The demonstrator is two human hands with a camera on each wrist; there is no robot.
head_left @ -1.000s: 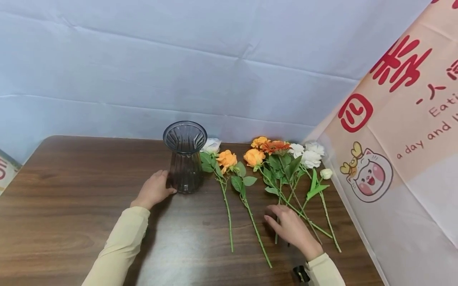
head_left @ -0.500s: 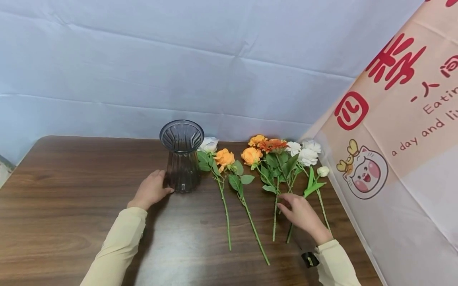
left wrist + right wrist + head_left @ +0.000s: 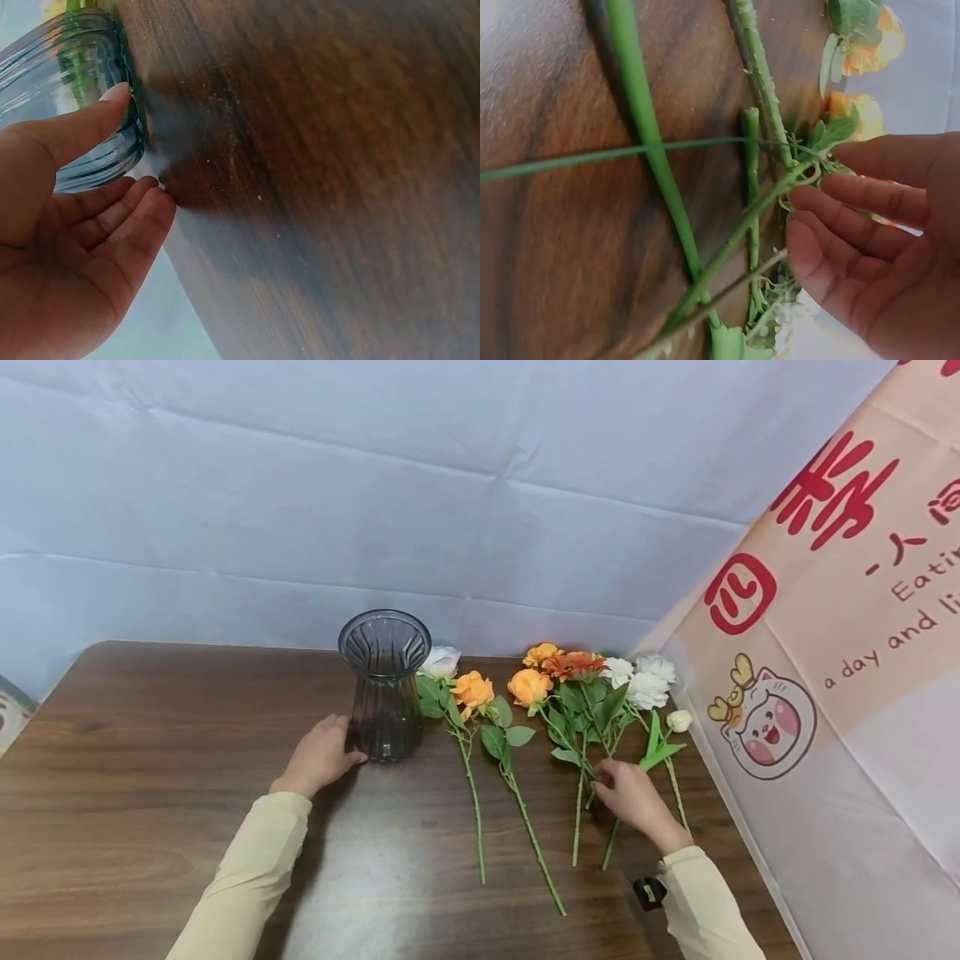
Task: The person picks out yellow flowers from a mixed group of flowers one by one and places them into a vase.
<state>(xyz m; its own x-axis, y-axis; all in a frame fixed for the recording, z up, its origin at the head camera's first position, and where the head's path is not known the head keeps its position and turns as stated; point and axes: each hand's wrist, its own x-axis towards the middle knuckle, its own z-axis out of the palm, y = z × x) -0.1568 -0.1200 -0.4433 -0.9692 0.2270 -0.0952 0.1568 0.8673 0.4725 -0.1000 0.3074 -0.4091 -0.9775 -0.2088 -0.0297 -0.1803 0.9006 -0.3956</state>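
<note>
Up from a second ago, the right hand (image 3: 633,795) reaches crossing green stems (image 3: 577,827) of orange flowers (image 3: 529,687) and white flowers (image 3: 648,691) on a brown wood-grain table (image 3: 420,852). Left of them, a translucent grey fluted vase (image 3: 386,718) stands upright, its base touched by the loosely open left hand (image 3: 318,758); the right hand's fingers part-bend at a stem, grip unclear.

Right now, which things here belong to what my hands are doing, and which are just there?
Apparently in use:
Glass vase, your left hand at its base
Flowers, your right hand at their stems; those nearest the vase likely belong too

Seemingly just surroundings:
Printed banner
Pale backdrop
</note>
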